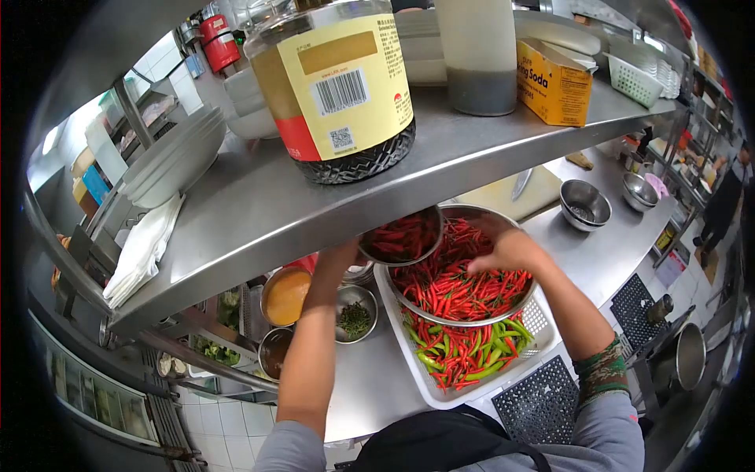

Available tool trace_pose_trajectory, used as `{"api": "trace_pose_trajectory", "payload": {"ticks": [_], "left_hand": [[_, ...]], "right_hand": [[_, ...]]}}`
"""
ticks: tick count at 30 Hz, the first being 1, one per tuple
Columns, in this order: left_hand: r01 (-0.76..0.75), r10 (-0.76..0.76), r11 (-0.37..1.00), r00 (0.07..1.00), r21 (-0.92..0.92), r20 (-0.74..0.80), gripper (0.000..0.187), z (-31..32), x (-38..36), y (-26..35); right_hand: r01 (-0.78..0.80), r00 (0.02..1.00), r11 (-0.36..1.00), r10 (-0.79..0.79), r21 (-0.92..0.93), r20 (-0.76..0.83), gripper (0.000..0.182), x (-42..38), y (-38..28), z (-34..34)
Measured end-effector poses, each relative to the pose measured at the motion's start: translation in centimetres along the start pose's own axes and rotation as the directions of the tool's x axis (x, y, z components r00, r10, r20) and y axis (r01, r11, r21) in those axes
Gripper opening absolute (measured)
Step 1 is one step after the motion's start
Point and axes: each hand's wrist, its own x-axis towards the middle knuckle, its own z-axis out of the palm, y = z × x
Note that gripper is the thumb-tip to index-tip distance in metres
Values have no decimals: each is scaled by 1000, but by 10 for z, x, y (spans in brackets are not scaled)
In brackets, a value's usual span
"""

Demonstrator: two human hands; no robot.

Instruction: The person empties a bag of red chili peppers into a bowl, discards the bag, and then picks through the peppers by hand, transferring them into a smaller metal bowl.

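Observation:
A large steel bowl [464,321] full of red chilies [448,283] rests over a white perforated basket [543,322] that holds green and red chilies [472,350]. My left hand [340,256] is at the left side of a smaller steel bowl [405,236] with dark red chilies, tilted over the big bowl's left part; the shelf edge partly hides its fingers, which seem to grip the rim. Over the right part of the big bowl, my right hand [507,250] is spread above the red chilies, slightly blurred, with nothing visible in it.
A steel shelf [236,228] crosses close in front, bearing a big jar [338,94], a bottle [480,63], a baking soda box [554,86] and stacked plates [177,157]. Behind are a cutting board [511,193] with a knife and steel bowls [586,204]. Bowls of orange liquid [288,297] and green pieces [354,318] stand left.

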Motion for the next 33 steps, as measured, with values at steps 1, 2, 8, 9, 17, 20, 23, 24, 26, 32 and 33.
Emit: {"api": "trace_pose_trajectory", "payload": {"ticks": [1, 2, 8, 9, 17, 20, 23, 24, 26, 32, 33], "left_hand": [[-24, 24, 999, 999, -21, -21, 23, -9, -4, -6], [-46, 45, 998, 998, -38, -40, 22, -16, -8, -10], [47, -47, 999, 998, -6, -46, 16, -35, -39, -9], [52, -52, 999, 997, -6, -53, 17, -36, -43, -6], [43, -42, 999, 998, 18, -56, 18, -43, -49, -10], [48, -49, 998, 998, -45, -37, 20, -45, -50, -4], [-11, 11, 1000, 1000, 14, -2, 23, -41, -42, -7], [-41, 41, 997, 999, 66, 3, 24, -38, -36, -10], [-99, 98, 980, 995, 171, 17, 25, -30, -16, -27], [-13, -2, 982, 997, 187, 79, 28, 26, 11, -16], [-25, 6, 975, 996, 221, 86, 29, 36, 12, -14]], "right_hand": [[93, 995, 986, -87, -141, 49, 97, -5, 5, 16], [66, 995, 968, -46, -244, 88, 99, -6, 0, 20], [-53, 992, 955, 85, -290, 98, 88, -4, -32, 33], [-53, 995, 966, 71, -252, 64, 85, -6, -29, 36], [-3, 992, 993, 18, 118, -126, 58, 0, -1, 43], [-67, 986, 956, 107, 284, -128, 47, 2, -1, 28], [-171, 968, 909, 228, 380, -109, 48, 11, 1, 8], [-177, 960, 902, 246, 394, -133, 45, 17, 5, 5], [-111, 962, 896, 206, 429, -180, 38, 24, 3, -13], [-56, 967, 880, 165, 473, -194, 38, 45, -28, -65], [-39, 974, 882, 138, 470, -179, 38, 45, -44, -70]]}}
